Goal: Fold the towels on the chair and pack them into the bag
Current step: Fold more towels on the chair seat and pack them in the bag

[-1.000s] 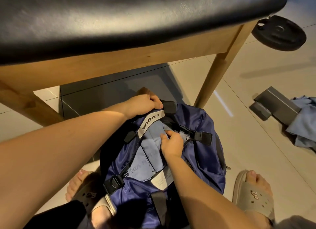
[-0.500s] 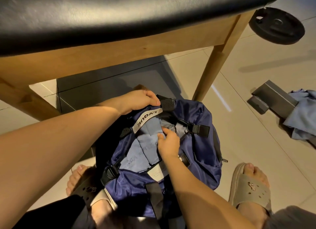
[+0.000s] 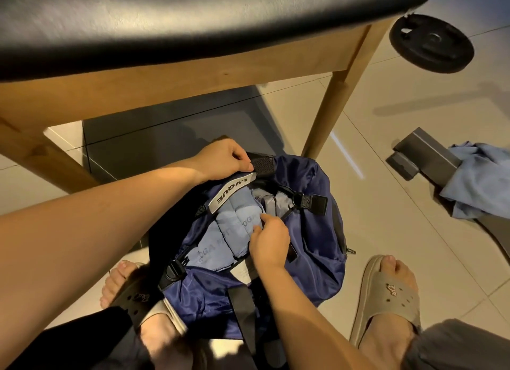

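A navy blue bag (image 3: pixel 311 256) stands open on the floor between my feet, below the chair (image 3: pixel 193 74) with its black seat and wooden frame. Folded light-blue towels (image 3: pixel 234 226) with printed letters lie inside its mouth. My left hand (image 3: pixel 223 159) grips the far rim of the bag by its grey handle strap (image 3: pixel 230 193). My right hand (image 3: pixel 269 242) has its fingers curled on the near edge of the opening, pinching the towel or the bag's rim; which one is unclear.
A black weight plate (image 3: pixel 432 43) lies on the tiled floor at the upper right. A grey metal bracket (image 3: pixel 425 154) sits to the right with another light-blue cloth (image 3: pixel 480 182) heaped against it. My sandalled feet (image 3: pixel 386 295) flank the bag.
My right hand has shifted slightly toward me along the bag's opening, uncovering more of the towels. My left hand keeps its grip on the far rim.
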A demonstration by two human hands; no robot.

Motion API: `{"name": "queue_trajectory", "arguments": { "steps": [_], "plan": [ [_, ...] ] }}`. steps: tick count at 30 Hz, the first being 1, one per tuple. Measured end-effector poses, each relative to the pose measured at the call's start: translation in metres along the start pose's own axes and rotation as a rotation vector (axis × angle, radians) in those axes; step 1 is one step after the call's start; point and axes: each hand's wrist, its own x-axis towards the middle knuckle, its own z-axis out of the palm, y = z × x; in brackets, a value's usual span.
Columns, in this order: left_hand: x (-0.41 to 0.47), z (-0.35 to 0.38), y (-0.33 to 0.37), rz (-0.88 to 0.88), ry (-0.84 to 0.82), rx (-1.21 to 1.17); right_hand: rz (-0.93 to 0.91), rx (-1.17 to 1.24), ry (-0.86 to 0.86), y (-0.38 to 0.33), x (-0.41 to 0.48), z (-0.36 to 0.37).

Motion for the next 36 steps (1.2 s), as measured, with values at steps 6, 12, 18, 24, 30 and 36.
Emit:
{"name": "queue_trajectory", "arguments": {
  "steps": [6, 12, 18, 24, 30, 36],
  "plan": [
    [-0.002, 0.005, 0.0, 0.084, -0.005, 0.057, -0.082, 0.004, -0.087, 0.008, 0.001, -0.024],
    [-0.025, 0.02, -0.001, 0.526, 0.365, 0.658, -0.45, -0.423, -0.129, 0.031, 0.001, -0.052],
    [-0.025, 0.055, -0.032, 0.586, 0.199, 1.08, -0.477, -0.912, -0.196, 0.036, 0.001, -0.058],
    [-0.02, 0.052, -0.017, 0.732, 0.212, 1.029, -0.564, -0.99, -0.154, 0.041, -0.022, -0.097],
    [-0.023, 0.068, -0.001, 0.91, 0.137, 0.982, -0.813, -0.771, 0.076, 0.076, -0.024, -0.148],
    [-0.03, 0.062, 0.01, 0.684, 0.324, 0.842, -0.736, -0.652, 0.034, 0.097, -0.034, -0.161]
  ]
}}
